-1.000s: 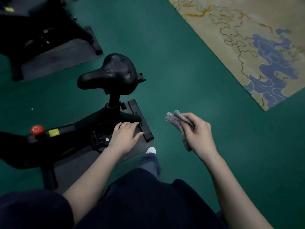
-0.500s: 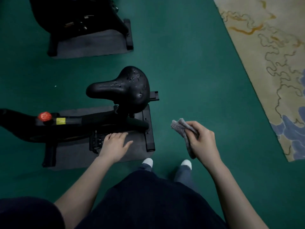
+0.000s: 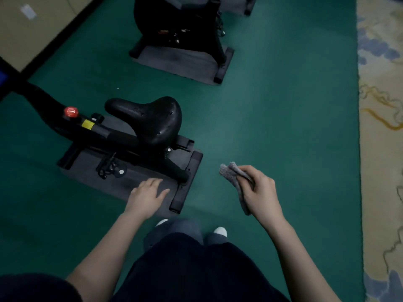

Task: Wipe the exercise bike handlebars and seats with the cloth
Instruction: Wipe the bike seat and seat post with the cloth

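My right hand pinches the cloth, fingers of my left hand loosely spread; the yellow label at 9 o'clock of the seat is unreadable.

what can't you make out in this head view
Near black exercise bike: handlebars cut off by the left edge of the head view.
Far black exercise bike: seat cut off by its top edge.
Folded grey cloth: middle hidden by the gripping right hand.
Yellow label: print too small.

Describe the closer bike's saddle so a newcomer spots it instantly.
On the green floor stand a farther bike and a nearer bike. The nearer, ahead of the left hand, carries the saddle: glossy black, the only seat in view.
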The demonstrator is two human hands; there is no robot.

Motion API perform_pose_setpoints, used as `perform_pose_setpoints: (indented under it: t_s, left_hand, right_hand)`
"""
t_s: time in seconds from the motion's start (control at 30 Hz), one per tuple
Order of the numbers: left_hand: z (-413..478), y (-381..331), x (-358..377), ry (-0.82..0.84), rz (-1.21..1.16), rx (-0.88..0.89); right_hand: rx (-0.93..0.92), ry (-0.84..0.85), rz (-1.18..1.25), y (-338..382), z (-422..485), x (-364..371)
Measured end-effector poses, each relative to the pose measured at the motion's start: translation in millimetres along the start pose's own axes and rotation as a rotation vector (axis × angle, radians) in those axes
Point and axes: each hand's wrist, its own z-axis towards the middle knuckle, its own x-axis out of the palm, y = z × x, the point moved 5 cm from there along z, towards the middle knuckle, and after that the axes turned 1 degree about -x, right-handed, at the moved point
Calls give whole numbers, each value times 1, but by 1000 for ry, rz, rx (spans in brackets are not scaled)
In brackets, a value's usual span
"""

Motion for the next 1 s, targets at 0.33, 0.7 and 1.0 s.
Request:
perform_pose_setpoints:
  t_s: [0.33,0.7,1.0]
  left_hand:
    - [-20,-13,13,-97,-266,-282]
    - [40,3,-11,-295,-614,-518]
    - [68,24,-23,-392,-850,-602]
  right_hand:
    - [-190,231,-59,-13,56,-9]
    - [-345,446,-139,21,158,37]
    - [-342,457,-102,43,233,68]
